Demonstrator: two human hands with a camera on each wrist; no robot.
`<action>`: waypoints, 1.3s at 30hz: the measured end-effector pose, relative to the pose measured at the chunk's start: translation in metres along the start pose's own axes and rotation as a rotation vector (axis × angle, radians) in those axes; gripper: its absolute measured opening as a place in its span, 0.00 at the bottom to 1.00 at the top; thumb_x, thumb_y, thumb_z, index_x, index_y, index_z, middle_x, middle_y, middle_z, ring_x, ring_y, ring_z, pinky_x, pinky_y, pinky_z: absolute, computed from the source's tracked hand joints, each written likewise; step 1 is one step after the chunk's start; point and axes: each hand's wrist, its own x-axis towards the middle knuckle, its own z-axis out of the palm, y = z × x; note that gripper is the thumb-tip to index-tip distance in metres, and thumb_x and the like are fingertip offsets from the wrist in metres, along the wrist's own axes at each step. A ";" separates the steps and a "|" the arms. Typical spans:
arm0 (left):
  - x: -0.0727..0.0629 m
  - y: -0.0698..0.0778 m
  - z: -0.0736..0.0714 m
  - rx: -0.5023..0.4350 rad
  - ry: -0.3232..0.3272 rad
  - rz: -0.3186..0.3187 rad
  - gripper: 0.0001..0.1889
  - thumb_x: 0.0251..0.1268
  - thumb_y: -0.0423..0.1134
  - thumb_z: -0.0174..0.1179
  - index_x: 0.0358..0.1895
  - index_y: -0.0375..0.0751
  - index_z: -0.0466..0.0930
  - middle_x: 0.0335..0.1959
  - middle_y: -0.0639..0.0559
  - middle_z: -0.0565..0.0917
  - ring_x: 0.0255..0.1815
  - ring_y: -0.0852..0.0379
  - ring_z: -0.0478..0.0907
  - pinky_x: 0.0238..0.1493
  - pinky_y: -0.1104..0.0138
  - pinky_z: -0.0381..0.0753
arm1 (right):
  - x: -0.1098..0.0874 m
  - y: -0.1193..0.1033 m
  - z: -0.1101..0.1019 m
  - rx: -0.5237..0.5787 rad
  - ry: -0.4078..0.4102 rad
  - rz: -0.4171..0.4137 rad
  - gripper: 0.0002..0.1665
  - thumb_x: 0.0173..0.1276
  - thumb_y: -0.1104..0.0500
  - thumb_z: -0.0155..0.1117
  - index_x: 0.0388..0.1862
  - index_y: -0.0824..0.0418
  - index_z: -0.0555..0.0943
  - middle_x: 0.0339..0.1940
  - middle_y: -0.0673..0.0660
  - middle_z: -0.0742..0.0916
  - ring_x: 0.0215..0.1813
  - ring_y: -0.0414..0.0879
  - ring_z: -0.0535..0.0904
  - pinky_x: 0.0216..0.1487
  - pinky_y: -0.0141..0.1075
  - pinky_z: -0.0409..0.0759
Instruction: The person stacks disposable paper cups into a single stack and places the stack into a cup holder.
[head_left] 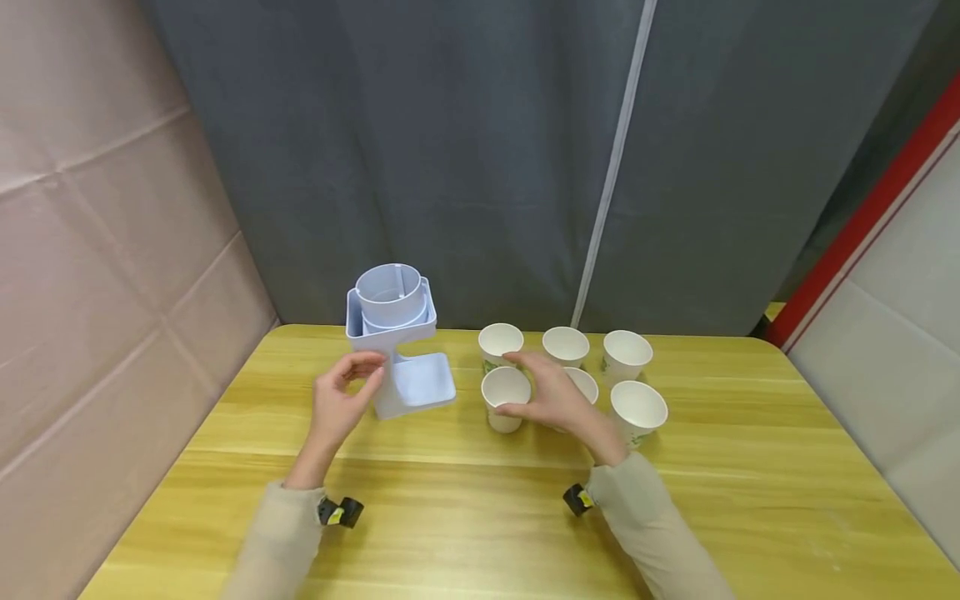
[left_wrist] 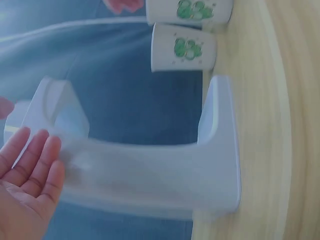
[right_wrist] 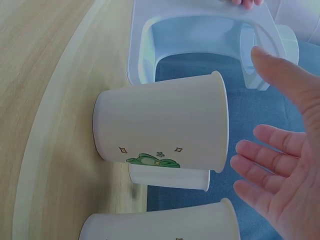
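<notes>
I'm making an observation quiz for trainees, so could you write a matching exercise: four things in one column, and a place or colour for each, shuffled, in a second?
1. Left hand
2. Curtain
3. Right hand
4. Table

A. Yellowish wood grain
B. Nearest the front row's leftmost cup
C. Beside the pale stand
D. Dark grey

Pairs: 1-C, 2-D, 3-B, 4-A

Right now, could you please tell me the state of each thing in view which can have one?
Light-blue plastic stand with round open cylinder on top: upright on the yellow wooden table.
Bare left hand: relaxed beside the stand; contact unclear.
Bare right hand: fingers apart, not gripping any cup.
White paper cup nearest the right hand: upright, uncovered.
Five other white paper cups: upright, uncovered.
Dark grey fabric curtain: hanging behind the table.
</notes>
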 end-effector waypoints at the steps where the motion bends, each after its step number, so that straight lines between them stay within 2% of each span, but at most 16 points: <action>1: 0.000 -0.005 -0.005 -0.012 0.014 -0.007 0.07 0.55 0.18 0.58 0.37 0.17 0.77 0.34 0.33 0.82 0.34 0.60 0.79 0.39 0.76 0.77 | 0.001 0.000 0.000 -0.002 -0.006 0.001 0.44 0.42 0.51 0.80 0.57 0.70 0.74 0.54 0.64 0.81 0.57 0.56 0.74 0.58 0.47 0.72; 6: -0.001 -0.021 -0.024 -0.165 0.141 -0.062 0.08 0.55 0.19 0.59 0.35 0.14 0.73 0.31 0.55 0.84 0.33 0.65 0.79 0.37 0.77 0.77 | 0.005 -0.003 0.002 0.001 -0.042 0.017 0.44 0.44 0.52 0.79 0.58 0.70 0.73 0.55 0.63 0.80 0.57 0.56 0.74 0.57 0.47 0.72; 9: 0.001 -0.027 -0.032 -0.252 0.198 -0.084 0.11 0.54 0.18 0.58 0.37 0.11 0.69 0.32 0.55 0.83 0.34 0.63 0.79 0.38 0.76 0.77 | 0.007 -0.003 0.003 0.005 -0.063 0.037 0.44 0.44 0.52 0.79 0.58 0.69 0.73 0.56 0.63 0.80 0.58 0.56 0.73 0.59 0.47 0.71; 11: 0.003 -0.031 -0.035 -0.263 0.204 -0.113 0.13 0.53 0.16 0.57 0.41 0.10 0.67 0.35 0.52 0.82 0.38 0.59 0.78 0.39 0.76 0.77 | 0.008 -0.003 0.004 0.003 -0.075 0.048 0.44 0.44 0.52 0.79 0.58 0.69 0.73 0.56 0.63 0.79 0.59 0.56 0.73 0.59 0.47 0.71; 17: 0.007 -0.043 -0.039 -0.160 0.115 -0.307 0.25 0.54 0.16 0.56 0.57 0.18 0.61 0.49 0.54 0.75 0.53 0.48 0.70 0.48 0.73 0.72 | 0.009 0.001 0.006 -0.015 -0.097 0.055 0.44 0.44 0.51 0.79 0.58 0.70 0.73 0.56 0.63 0.79 0.57 0.56 0.74 0.57 0.47 0.72; 20: 0.008 -0.049 -0.041 -0.130 0.066 -0.364 0.28 0.57 0.18 0.56 0.61 0.22 0.59 0.54 0.51 0.71 0.58 0.47 0.66 0.52 0.72 0.70 | 0.009 0.002 0.007 -0.016 -0.106 0.058 0.45 0.44 0.51 0.79 0.58 0.70 0.73 0.56 0.63 0.79 0.57 0.55 0.74 0.57 0.47 0.72; 24: 0.009 -0.058 -0.042 -0.170 0.041 -0.367 0.30 0.55 0.17 0.55 0.63 0.22 0.57 0.56 0.46 0.70 0.59 0.48 0.65 0.51 0.73 0.69 | 0.010 0.003 0.008 -0.013 -0.113 0.061 0.45 0.44 0.50 0.79 0.58 0.69 0.73 0.56 0.62 0.79 0.56 0.55 0.74 0.57 0.46 0.73; 29: 0.011 -0.067 -0.041 -0.233 -0.025 -0.374 0.34 0.53 0.17 0.55 0.66 0.22 0.52 0.57 0.54 0.69 0.60 0.54 0.65 0.53 0.72 0.67 | 0.011 0.004 0.009 -0.009 -0.116 0.059 0.45 0.44 0.51 0.79 0.58 0.69 0.73 0.56 0.63 0.79 0.55 0.54 0.75 0.56 0.46 0.73; 32: 0.012 -0.071 -0.039 -0.209 -0.087 -0.409 0.38 0.52 0.18 0.57 0.68 0.26 0.50 0.60 0.52 0.66 0.62 0.55 0.62 0.59 0.64 0.63 | 0.012 0.004 0.009 -0.001 -0.126 0.066 0.45 0.44 0.52 0.79 0.58 0.70 0.73 0.56 0.63 0.79 0.56 0.54 0.75 0.56 0.46 0.73; 36: 0.015 -0.075 -0.037 -0.151 -0.175 -0.427 0.42 0.51 0.21 0.59 0.71 0.31 0.48 0.67 0.41 0.60 0.67 0.48 0.56 0.66 0.50 0.54 | 0.012 0.004 0.010 0.008 -0.135 0.071 0.45 0.44 0.52 0.79 0.59 0.70 0.72 0.57 0.63 0.79 0.57 0.55 0.74 0.57 0.46 0.73; 39: 0.017 -0.077 -0.035 -0.139 -0.209 -0.431 0.44 0.51 0.21 0.60 0.71 0.33 0.46 0.69 0.38 0.57 0.69 0.45 0.53 0.68 0.48 0.51 | 0.012 0.003 0.009 0.007 -0.139 0.069 0.44 0.44 0.53 0.79 0.59 0.70 0.72 0.57 0.64 0.78 0.57 0.55 0.74 0.57 0.47 0.73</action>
